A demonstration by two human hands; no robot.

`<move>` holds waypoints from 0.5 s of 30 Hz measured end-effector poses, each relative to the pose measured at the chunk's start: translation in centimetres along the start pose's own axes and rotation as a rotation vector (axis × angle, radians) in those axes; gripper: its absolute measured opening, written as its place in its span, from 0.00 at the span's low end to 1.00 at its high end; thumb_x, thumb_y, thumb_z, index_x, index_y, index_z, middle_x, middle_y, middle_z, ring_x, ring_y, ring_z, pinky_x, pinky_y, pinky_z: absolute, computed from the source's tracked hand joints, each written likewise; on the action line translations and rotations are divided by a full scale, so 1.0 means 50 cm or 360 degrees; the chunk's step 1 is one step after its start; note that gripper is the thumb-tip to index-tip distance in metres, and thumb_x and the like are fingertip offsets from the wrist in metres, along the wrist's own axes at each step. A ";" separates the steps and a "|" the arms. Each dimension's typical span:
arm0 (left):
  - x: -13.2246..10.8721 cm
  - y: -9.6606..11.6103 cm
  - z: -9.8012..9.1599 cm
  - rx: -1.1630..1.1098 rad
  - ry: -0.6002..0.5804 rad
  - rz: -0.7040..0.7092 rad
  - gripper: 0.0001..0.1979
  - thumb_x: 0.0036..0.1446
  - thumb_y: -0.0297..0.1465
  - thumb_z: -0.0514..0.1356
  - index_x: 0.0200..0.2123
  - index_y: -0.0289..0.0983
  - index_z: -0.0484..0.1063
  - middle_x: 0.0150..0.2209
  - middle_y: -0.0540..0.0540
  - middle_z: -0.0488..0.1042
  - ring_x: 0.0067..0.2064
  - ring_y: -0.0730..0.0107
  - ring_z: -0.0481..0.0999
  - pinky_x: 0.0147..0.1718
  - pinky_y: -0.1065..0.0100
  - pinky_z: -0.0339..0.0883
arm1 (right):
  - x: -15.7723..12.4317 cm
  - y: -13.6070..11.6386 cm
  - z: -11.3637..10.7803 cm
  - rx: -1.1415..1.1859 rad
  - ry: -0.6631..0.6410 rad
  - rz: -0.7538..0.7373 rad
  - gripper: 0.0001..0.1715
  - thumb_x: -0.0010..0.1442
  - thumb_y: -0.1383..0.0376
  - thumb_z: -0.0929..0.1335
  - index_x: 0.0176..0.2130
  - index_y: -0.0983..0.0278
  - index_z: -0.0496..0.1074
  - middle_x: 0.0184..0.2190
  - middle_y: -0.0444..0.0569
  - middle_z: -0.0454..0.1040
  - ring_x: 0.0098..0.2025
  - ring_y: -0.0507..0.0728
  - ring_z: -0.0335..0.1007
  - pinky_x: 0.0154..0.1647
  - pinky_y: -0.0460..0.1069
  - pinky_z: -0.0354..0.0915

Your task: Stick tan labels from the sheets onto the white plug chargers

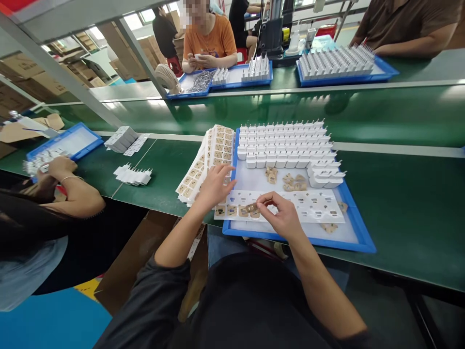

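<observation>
Peeling judged underway, a label (252,208) was pinched by the right hand (283,216), left hand (214,186) splayed at ten o'clock; clean lift needed.

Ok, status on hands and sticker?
Right hand pinches sticker over sheet in tray. Left hand on sheet stack. Chargers behind, apart from both.

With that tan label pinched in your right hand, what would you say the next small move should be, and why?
Probably lift it clear and carry it to a white charger: the right hand pinches the tan label at the edge of the backing sheet, the left hand rests open on the sheet stack, and chargers stand close by in the blue tray.
</observation>
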State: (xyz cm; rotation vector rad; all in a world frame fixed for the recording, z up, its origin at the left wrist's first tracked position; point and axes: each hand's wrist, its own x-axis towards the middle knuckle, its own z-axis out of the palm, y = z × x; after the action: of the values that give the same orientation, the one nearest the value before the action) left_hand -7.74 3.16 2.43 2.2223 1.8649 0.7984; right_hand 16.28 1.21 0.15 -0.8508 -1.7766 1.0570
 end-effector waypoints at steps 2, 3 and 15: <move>0.052 0.019 0.017 0.0166 0.0055 0.0197 0.21 0.63 0.32 0.60 0.59 0.40 0.67 0.62 0.38 0.68 0.64 0.49 0.65 0.63 0.47 0.61 | -0.002 0.002 0.003 -0.0050 0.0024 -0.0025 0.04 0.65 0.63 0.69 0.36 0.60 0.72 0.33 0.46 0.78 0.33 0.55 0.74 0.38 0.51 0.72; 0.078 0.026 0.030 0.0240 0.0052 0.0263 0.25 0.62 0.32 0.62 0.61 0.39 0.65 0.64 0.37 0.65 0.65 0.47 0.63 0.64 0.46 0.60 | -0.003 0.002 0.003 -0.0079 0.0036 -0.0038 0.04 0.65 0.63 0.69 0.36 0.60 0.73 0.33 0.46 0.78 0.33 0.55 0.74 0.38 0.52 0.72; 0.133 0.022 0.089 0.0123 -0.0004 0.0119 0.12 0.55 0.25 0.64 0.41 0.37 0.67 0.46 0.39 0.76 0.50 0.51 0.74 0.49 0.53 0.69 | -0.008 0.002 0.003 -0.0199 0.0077 -0.0156 0.04 0.66 0.65 0.68 0.36 0.60 0.72 0.33 0.46 0.78 0.33 0.55 0.72 0.37 0.51 0.70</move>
State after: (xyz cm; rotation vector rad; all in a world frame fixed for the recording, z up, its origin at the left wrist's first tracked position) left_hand -4.03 10.23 1.17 2.3509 1.8522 0.7471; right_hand 16.32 0.85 -0.13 -0.8483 -1.8396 0.8624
